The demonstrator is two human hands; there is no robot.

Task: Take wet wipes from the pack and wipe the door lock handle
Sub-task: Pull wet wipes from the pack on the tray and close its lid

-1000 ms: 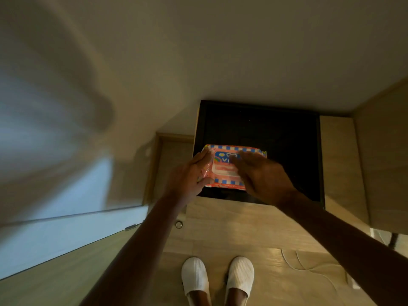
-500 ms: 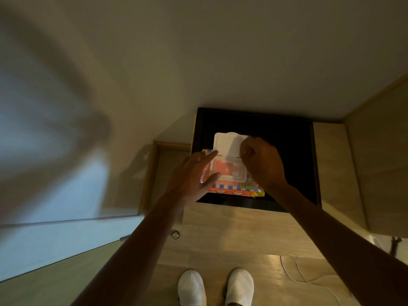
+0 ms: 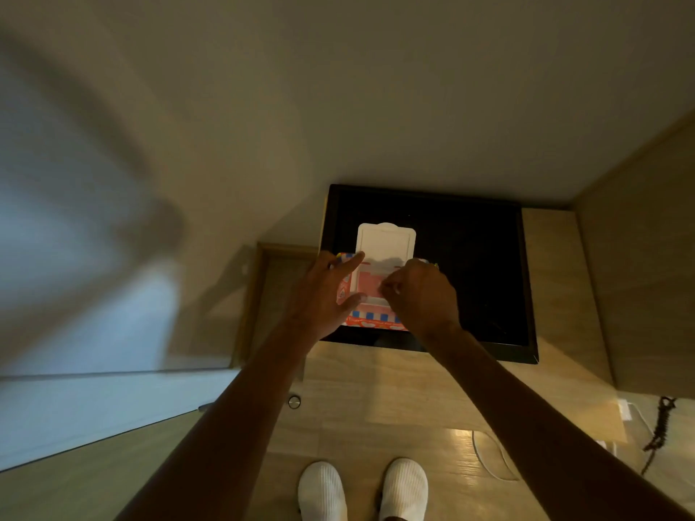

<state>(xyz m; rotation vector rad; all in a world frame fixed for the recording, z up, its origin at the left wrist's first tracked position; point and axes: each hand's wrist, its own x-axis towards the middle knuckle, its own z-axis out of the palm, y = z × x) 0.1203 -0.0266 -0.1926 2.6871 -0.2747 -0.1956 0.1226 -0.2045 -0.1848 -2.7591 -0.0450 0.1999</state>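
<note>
I hold a pink wet wipes pack [image 3: 370,320] with a blue-and-white checked border in front of me, above a black mat [image 3: 477,276]. Its white lid [image 3: 385,240] is flipped up and away from me. My left hand [image 3: 323,295] grips the pack's left side, index finger along the top edge and thumb on the face. The fingers of my right hand [image 3: 421,295] are curled and pinch at the opening in the middle of the pack; what they pinch is mostly hidden. No door lock handle is in view.
A pale wall fills the top. A blurred door panel [image 3: 75,408] runs along the left, with a round metal door stop [image 3: 294,402] on the wooden floor. My white slippers [image 3: 363,490] show at the bottom. A white cable [image 3: 489,460] lies at the right.
The right hand flipped the white lid up, then moved down from the lid to the pack's opening. The left hand kept its hold on the pack.
</note>
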